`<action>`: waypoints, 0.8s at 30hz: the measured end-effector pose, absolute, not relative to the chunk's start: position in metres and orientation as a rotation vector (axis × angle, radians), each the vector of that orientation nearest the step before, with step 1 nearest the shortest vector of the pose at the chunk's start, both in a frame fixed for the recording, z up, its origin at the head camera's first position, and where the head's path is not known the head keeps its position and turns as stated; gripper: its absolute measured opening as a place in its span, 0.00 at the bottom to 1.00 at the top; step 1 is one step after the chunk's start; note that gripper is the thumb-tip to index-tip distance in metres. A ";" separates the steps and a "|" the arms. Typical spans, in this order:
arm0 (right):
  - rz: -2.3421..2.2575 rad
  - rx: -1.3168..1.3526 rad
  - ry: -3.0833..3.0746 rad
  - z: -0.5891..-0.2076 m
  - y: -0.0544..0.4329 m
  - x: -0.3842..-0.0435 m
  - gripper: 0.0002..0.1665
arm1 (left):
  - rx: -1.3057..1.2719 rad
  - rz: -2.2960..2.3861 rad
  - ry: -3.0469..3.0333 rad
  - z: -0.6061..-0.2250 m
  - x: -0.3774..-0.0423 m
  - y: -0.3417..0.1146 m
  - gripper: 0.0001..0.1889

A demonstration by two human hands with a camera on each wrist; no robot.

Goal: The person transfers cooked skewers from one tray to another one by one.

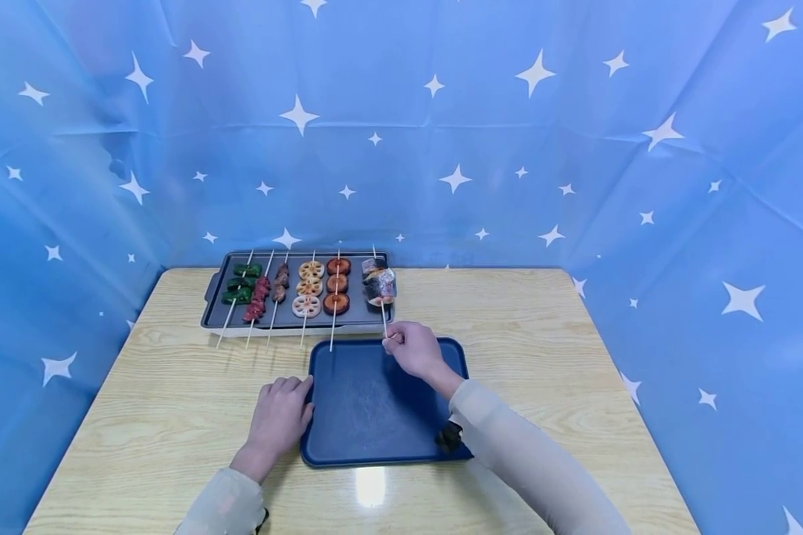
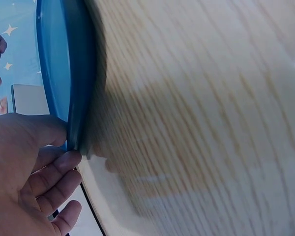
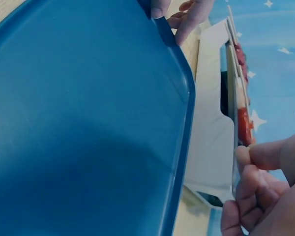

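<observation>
While pinching the bare lower end of the dark-and-pale skewer between thumb and forefinger of the right hand, centre of the head view, leaves the food untouched, presumably for cleanliness. Grips the left rim of the blue tray, lower centre, between thumb and fingers of the left hand, likely to steady it. Cannot tell, under the food, any gap from the grill plate. Left of centre, sees five other skewers side by side, with bare ends past the plate's near edge, presumably for easy grasping.
</observation>
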State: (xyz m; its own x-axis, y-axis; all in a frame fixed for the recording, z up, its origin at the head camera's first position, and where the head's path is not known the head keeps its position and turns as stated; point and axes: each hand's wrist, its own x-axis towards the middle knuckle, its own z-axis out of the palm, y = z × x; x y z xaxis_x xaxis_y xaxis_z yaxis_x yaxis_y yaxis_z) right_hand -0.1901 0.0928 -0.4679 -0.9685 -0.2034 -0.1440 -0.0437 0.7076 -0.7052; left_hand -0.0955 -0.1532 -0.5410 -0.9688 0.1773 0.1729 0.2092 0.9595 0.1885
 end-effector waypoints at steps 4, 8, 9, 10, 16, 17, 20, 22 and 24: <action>-1.128 -0.231 2.728 -0.467 0.099 -0.187 0.04 | -0.295 -0.317 -2.948 -0.540 -0.096 -0.153 0.23; -1.152 -0.238 2.722 -0.464 0.105 -0.184 0.04 | -0.303 -0.321 -2.938 -0.540 -0.095 -0.153 0.23; -1.161 -0.239 2.714 -0.463 0.108 -0.183 0.04 | -0.305 -0.320 -2.936 -0.539 -0.095 -0.153 0.23; -1.171 -0.234 2.705 -0.463 0.110 -0.183 0.03 | -0.307 -0.320 -2.936 -0.540 -0.095 -0.153 0.24; -1.234 -0.210 2.653 -0.462 0.125 -0.179 0.05 | -0.302 -0.322 -2.941 -0.540 -0.095 -0.154 0.23; -1.249 -0.204 2.642 -0.461 0.128 -0.178 0.05 | -0.301 -0.322 -2.943 -0.540 -0.095 -0.154 0.23; -1.274 -0.183 2.624 -0.460 0.136 -0.175 0.05 | -0.302 -0.323 -2.948 -0.540 -0.096 -0.154 0.24; -1.275 -0.173 2.613 -0.459 0.142 -0.172 0.05 | -0.303 -0.324 -2.952 -0.540 -0.096 -0.154 0.24; -1.246 -0.167 2.619 -0.458 0.148 -0.169 0.05 | -0.302 -0.329 -2.954 -0.539 -0.096 -0.154 0.24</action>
State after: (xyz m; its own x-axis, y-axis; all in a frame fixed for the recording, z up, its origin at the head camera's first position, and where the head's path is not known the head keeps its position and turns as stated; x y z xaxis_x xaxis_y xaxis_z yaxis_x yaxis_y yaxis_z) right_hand -0.1693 0.1481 -0.4582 -0.9655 -0.2031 -0.1629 -0.0018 0.6308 -0.7760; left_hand -0.0961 -0.1539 -0.5395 -0.9679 0.1819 0.1735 0.2157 0.9555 0.2011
